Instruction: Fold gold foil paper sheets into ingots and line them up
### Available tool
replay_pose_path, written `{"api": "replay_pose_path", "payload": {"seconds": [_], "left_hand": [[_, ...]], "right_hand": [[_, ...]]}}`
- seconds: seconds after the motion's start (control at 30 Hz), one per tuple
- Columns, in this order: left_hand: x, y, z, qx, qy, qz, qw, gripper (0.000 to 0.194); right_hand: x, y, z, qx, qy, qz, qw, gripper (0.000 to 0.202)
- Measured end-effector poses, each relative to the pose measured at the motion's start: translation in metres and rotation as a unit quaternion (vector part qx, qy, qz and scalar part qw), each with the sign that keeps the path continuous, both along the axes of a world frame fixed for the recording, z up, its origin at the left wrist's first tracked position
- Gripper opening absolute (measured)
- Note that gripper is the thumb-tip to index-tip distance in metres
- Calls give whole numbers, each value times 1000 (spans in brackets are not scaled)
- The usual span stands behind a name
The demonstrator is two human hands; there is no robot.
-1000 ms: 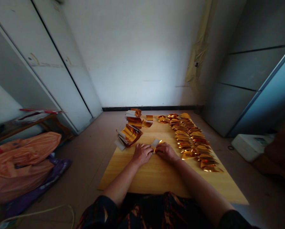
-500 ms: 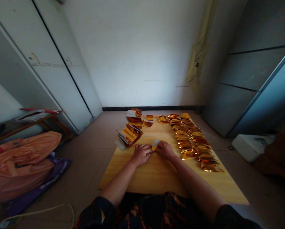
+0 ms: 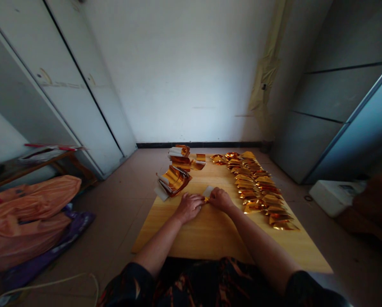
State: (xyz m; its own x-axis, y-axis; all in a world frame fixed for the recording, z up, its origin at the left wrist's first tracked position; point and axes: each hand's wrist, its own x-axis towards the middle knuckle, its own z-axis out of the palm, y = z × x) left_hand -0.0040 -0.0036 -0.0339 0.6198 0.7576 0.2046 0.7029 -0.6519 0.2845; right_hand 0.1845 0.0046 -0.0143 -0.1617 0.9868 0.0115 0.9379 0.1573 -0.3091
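Gold foil [image 3: 206, 199] between inward-pointing hands [image 3: 190, 207] [image 3: 221, 199]

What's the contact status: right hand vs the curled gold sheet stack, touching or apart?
Apart. The head view shows bare tabletop between the right hand and the curled gold sheet stack.

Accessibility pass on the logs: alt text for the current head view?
A person's left hand and right hand meet over a small gold-and-grey sheet on a wooden table. Curled gold sheets are piled at the table's far left; folded gold pieces lie in rows along its right side.
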Motion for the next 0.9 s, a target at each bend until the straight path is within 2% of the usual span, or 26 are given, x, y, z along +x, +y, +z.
{"api": "replay_pose_path", "payload": {"seconds": [0.3, 0.43, 0.73, 0.9], "left_hand": [[5, -3, 7, -5, -15, 23, 1000, 32], [3, -7, 8, 10, -2, -3, 1000, 38], [2, -7, 2, 60, 2, -27, 998, 35], [3, -8, 3, 66, 1, -27, 997, 30]], "right_hand": [[0, 1, -5, 20, -25, 11, 999, 19], [1, 0, -4, 15, -26, 8, 1000, 19], [-1, 1, -4, 18, -24, -1, 1000, 17], [3, 2, -9, 19, 27, -5, 999, 10]]}}
